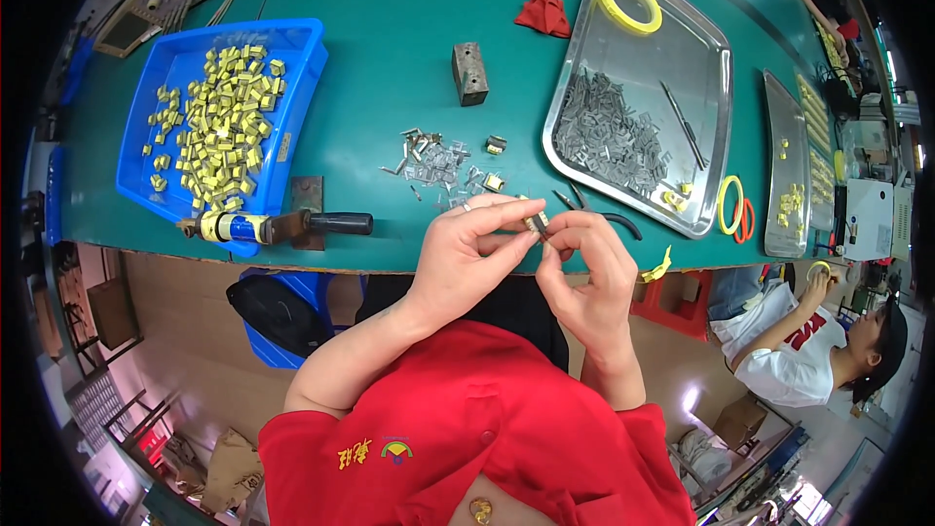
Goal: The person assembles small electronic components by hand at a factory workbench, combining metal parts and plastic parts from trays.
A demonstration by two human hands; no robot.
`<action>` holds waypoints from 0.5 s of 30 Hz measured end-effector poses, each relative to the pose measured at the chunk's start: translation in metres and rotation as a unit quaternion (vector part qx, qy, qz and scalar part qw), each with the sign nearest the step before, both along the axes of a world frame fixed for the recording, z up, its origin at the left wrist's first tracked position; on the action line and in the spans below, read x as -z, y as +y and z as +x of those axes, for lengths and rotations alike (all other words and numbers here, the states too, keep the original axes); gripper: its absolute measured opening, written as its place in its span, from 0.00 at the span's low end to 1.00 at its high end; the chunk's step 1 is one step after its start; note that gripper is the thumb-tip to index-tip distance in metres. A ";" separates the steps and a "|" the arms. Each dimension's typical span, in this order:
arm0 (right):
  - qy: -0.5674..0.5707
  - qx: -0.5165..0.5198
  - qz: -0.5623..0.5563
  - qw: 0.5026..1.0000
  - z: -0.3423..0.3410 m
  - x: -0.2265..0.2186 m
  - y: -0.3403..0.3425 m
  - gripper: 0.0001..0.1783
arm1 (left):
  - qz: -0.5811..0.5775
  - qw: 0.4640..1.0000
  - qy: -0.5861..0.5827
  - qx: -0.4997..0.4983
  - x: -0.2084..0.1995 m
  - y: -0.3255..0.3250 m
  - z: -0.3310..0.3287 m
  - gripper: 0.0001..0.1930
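Just past the table's near edge, a small dark metal-and-yellow transformer (pixel 537 222) is pinched between my fingertips. My left hand (pixel 456 258) grips it from the left with thumb and forefinger, and my right hand (pixel 592 278) from the right; fingers partly cover it. Beyond my left hand lies a loose heap of thin grey metal laminations (pixel 436 164). Two similar small pieces rest beside the heap, a darker transformer (pixel 496 144) and a yellow-wrapped transformer (pixel 494 182). Black-handled pliers (pixel 623 223) lie behind my right hand.
At left, a blue bin (pixel 304 88) holds many yellow coils; before it sits a black-handled clamp (pixel 336 223). A metal block (pixel 469 74) and red cloth (pixel 542 15) lie farther back. A steel tray (pixel 709 68) holds laminations and yellow tape (pixel 629 4). Another person (pixel 804 346) works at right.
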State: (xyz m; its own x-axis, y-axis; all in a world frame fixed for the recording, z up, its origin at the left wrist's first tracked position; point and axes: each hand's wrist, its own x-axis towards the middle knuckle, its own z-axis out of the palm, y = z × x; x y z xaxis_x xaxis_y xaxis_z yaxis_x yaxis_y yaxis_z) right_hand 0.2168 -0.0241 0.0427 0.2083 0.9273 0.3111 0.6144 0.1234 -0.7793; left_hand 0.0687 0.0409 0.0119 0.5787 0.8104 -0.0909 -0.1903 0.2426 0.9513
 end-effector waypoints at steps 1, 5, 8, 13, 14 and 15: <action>-0.002 0.000 -0.001 1.000 0.000 0.000 0.000 0.10 | 0.001 1.000 0.000 0.001 0.000 0.000 0.000 0.18; 0.005 -0.002 -0.001 1.000 0.000 0.001 0.000 0.11 | 0.010 1.000 0.001 -0.001 0.001 0.000 0.000 0.17; 0.001 -0.005 0.005 1.000 -0.001 0.002 -0.001 0.11 | 0.030 0.999 0.011 -0.006 -0.001 -0.001 0.001 0.17; -0.050 -0.015 0.012 0.999 0.000 0.007 -0.001 0.12 | 0.085 0.995 0.043 -0.002 -0.001 0.000 -0.001 0.17; -0.050 -0.015 0.011 0.999 0.000 0.007 -0.001 0.12 | 0.084 0.995 0.043 -0.002 -0.001 0.000 -0.001 0.17; -0.056 -0.010 0.010 0.998 -0.002 0.007 -0.001 0.12 | 0.085 0.995 0.042 -0.001 -0.001 0.001 -0.001 0.17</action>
State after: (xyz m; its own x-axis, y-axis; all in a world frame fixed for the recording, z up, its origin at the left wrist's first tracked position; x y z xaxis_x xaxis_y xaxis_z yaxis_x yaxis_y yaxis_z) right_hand 0.2150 -0.0251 0.0362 0.1529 0.9242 0.3501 0.6956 0.1510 -0.7024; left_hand 0.0674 0.0415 0.0131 0.5724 0.8200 -0.0006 -0.1083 0.0763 0.9912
